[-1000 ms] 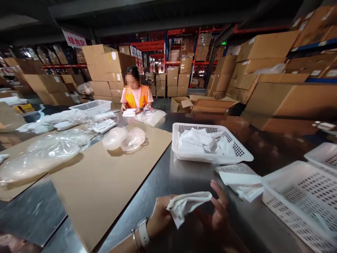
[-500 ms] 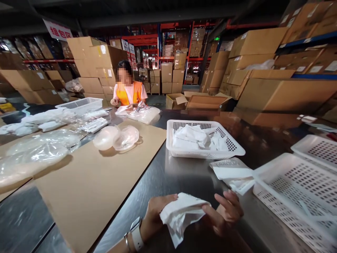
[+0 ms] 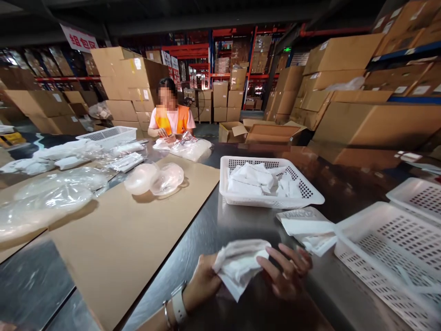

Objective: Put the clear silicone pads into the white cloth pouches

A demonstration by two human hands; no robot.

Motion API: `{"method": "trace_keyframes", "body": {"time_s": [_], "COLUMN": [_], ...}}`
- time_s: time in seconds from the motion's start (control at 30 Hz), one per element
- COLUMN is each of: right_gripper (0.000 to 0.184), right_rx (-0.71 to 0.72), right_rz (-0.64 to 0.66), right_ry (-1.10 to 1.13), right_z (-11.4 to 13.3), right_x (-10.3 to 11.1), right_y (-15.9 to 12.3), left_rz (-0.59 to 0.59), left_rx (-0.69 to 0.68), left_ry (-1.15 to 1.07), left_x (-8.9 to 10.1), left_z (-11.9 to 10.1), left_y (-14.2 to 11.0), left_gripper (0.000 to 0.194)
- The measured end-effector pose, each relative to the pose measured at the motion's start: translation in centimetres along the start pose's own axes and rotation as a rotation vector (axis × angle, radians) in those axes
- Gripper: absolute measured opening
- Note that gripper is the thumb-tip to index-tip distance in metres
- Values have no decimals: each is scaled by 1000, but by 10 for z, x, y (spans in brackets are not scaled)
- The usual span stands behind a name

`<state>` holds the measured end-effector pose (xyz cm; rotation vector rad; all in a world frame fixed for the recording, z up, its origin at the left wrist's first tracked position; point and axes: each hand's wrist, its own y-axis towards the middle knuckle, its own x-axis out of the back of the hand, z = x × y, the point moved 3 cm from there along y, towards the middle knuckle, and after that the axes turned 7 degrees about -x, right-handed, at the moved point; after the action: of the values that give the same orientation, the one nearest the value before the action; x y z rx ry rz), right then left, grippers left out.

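Note:
Above the steel table [image 3: 193,239], my left hand [image 3: 206,278] is closed on the left side of a crumpled, soft white pouch [image 3: 239,264]. Its lower corner hangs down between my hands. My right hand [image 3: 287,271] has its fingertips on the pouch's right edge, the other fingers partly stretched; its thumb is hidden. Just beyond lies a flat white packet [image 3: 306,225] with grey lettering, touching or close to a white perforated basket [image 3: 347,248]. Further ahead, another white basket [image 3: 272,200] holds several folded white pouches [image 3: 255,177].
Brown cardboard [image 3: 138,243] covers the table's left part, with two round clear-wrapped pieces [image 3: 153,179] on it. Filled plastic bags [image 3: 51,207] lie at far left. A co-worker in an orange vest [image 3: 184,118] sits across the table. Cartons [image 3: 372,124] are stacked behind.
The pouch has been raised slightly and its upper edge now arches, showing more of its inner side. My right fingers have moved further over its right edge.

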<state>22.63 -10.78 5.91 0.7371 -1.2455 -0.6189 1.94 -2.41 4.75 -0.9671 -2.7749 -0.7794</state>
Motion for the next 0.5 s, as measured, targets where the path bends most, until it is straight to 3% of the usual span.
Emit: {"method": "trace_keyframes", "body": {"time_s": [0.1, 0.17, 0.27, 0.33, 0.43, 0.5], "right_gripper": [21, 28, 38, 51, 79, 82], "right_rx": [40, -20, -201, -405, -793, -924], "right_rz": [46, 85, 116, 190, 396, 600], "right_ry": [18, 69, 179, 350, 689, 923], "right_z": [8, 7, 7, 10, 10, 7], "right_x": [-9, -20, -34, -40, -54, -66], "right_y": [35, 43, 33, 21, 4, 0], "left_rz": [17, -20, -120, -155, -190, -212], "left_rx": [414, 555, 597, 603, 580, 507], "left_ry": [-395, -601, -728, -745, -811, -860], "left_x": [-6, -10, -11, -10, -9, -9], "left_z": [10, 13, 14, 15, 15, 15], "left_y": [3, 3, 5, 5, 8, 11], "left_gripper": [28, 35, 41, 43, 51, 56]}}
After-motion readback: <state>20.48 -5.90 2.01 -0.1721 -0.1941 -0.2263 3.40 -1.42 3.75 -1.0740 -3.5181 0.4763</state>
